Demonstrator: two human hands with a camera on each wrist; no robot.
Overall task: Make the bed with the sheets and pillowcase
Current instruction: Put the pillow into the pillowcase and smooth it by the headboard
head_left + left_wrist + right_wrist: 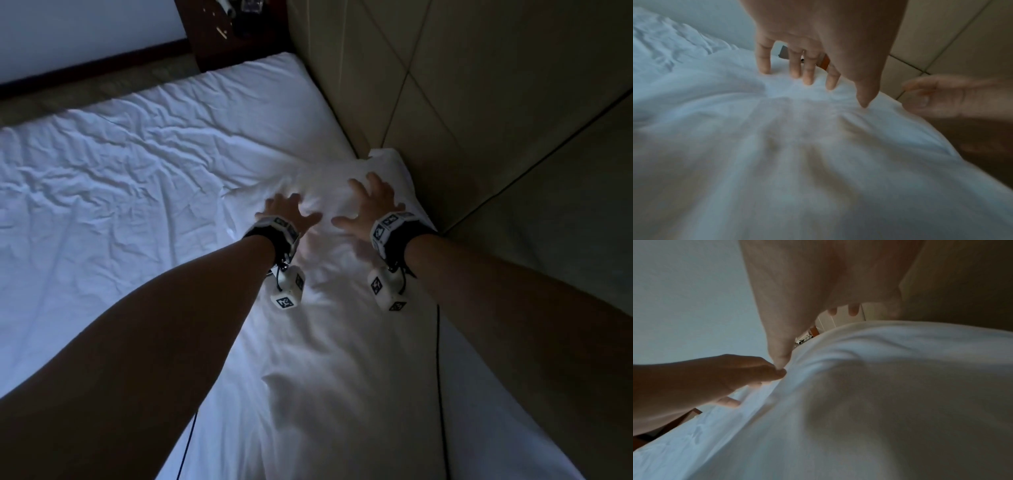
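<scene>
A white pillow in its pillowcase lies lengthwise on the bed beside the padded headboard. Both my hands rest on its far end with fingers spread. My left hand presses down through its fingertips, seen close in the left wrist view as the left hand on the pillow. My right hand lies flat a little nearer the headboard; in the right wrist view the right hand hovers over the pillow. Neither hand grips fabric. A wrinkled white sheet covers the mattress.
The beige padded headboard rises along the right, close to the pillow. A dark wooden nightstand with small items stands past the bed's far corner. Carpet runs along the far side. A black cable hangs by my right arm.
</scene>
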